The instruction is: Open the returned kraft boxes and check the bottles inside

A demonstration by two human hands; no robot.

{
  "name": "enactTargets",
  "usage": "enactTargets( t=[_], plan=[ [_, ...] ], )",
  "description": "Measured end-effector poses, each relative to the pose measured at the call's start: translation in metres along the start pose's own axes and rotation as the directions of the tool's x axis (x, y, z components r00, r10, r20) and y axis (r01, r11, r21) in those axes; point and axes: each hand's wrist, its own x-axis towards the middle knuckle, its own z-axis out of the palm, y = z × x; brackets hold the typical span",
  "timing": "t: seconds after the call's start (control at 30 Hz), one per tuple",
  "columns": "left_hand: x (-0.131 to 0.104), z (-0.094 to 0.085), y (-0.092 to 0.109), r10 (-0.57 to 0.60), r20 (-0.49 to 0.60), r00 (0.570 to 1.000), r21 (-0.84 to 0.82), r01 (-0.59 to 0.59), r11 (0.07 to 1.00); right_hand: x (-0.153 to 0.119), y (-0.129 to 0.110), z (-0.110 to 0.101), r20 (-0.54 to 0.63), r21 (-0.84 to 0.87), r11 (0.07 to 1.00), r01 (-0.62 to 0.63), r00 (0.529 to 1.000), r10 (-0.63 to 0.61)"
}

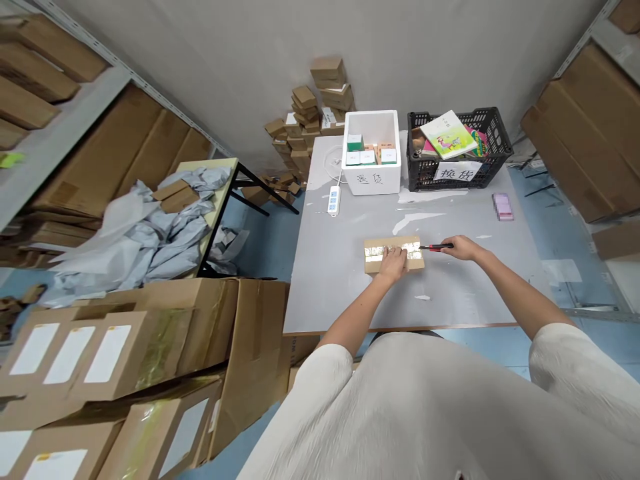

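Observation:
A small brown cardboard box (371, 265) lies on the grey table, with a strip of shiny tape along its top. My left hand (393, 263) rests on the box, fingers stretched out across the tape and pressing it from above. In my right hand (461, 247) is a utility knife (437, 247) with a red and black handle. Its tip points left and meets the right end of the box at the tape; whether it has cut in, I cannot tell.
At the table's (330, 287) back stand a white foam bin (373, 180) with small boxes and a black crate (420, 175) with booklets. A power strip (334, 200) and a purple stack (503, 207) lie nearby. Cartons (260, 333) crowd the left; grey bags (165, 230) cover a side table.

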Motion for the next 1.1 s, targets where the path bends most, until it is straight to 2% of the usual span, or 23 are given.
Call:
enactTargets(
  t=[0.37,0.63,0.77,0.87,0.97,1.1],
  plan=[
    [0.001,-0.003,0.003,-0.006,-0.012,1.0,-0.003,0.006,1.0,0.013,-0.008,0.002,0.032,-0.22,0.974,0.045,0.999,-0.039],
    [-0.002,0.0,0.003,-0.011,-0.037,0.999,-0.014,0.01,1.0,0.02,-0.008,0.005,0.084,-0.237,0.967,0.098,0.993,-0.08],
    [-0.004,0.002,0.002,-0.007,-0.041,0.999,-0.003,0.006,1.0,0.032,-0.006,0.003,0.06,-0.244,0.959,0.14,0.99,-0.129],
    [-0.004,0.003,0.0,0.0,-0.049,0.999,-0.004,0.0,1.0,0.043,-0.005,-0.003,0.089,-0.255,0.958,0.134,0.989,-0.115],
    [-0.004,0.004,-0.001,-0.004,-0.052,0.999,-0.014,0.003,1.0,0.047,-0.003,-0.008,0.161,-0.186,0.98,0.07,0.986,-0.04],
    [-0.004,0.002,-0.001,-0.01,-0.048,0.999,-0.033,0.008,0.999,0.038,0.007,-0.005,0.32,0.056,0.998,-0.028,0.947,0.008]
  ],
)
